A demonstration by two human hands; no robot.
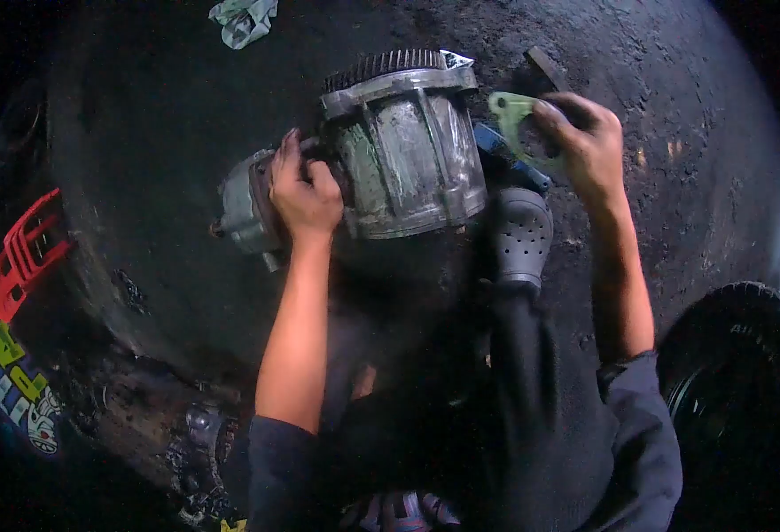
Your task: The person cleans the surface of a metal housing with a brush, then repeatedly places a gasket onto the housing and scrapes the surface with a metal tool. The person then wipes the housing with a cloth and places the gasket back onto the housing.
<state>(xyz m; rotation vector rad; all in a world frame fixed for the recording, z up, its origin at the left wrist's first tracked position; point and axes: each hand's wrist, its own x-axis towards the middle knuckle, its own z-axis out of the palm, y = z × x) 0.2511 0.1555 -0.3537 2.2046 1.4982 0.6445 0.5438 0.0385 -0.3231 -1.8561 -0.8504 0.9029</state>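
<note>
A thin, pale green gasket (507, 108) with a bolt hole in its corner is pinched between the thumb and fingers of my right hand (589, 146). My left hand (306, 197) is closed on the dark flange of a small grey metal housing (241, 206); its fingertips are partly hidden. Just right of that hand stands a large ribbed metal gear housing (405, 160), with a toothed gear (386, 66) along its top. The gasket is held apart from both housings, beyond the right side of the large one.
A blue object (495, 140) lies on the dark, grimy floor behind the gasket, near my grey clog (524, 232). A dark bar (545, 69) is farther back. Also around are a crumpled pale wrapper (244, 19), a red plastic piece (28, 253) and a tyre (725, 363).
</note>
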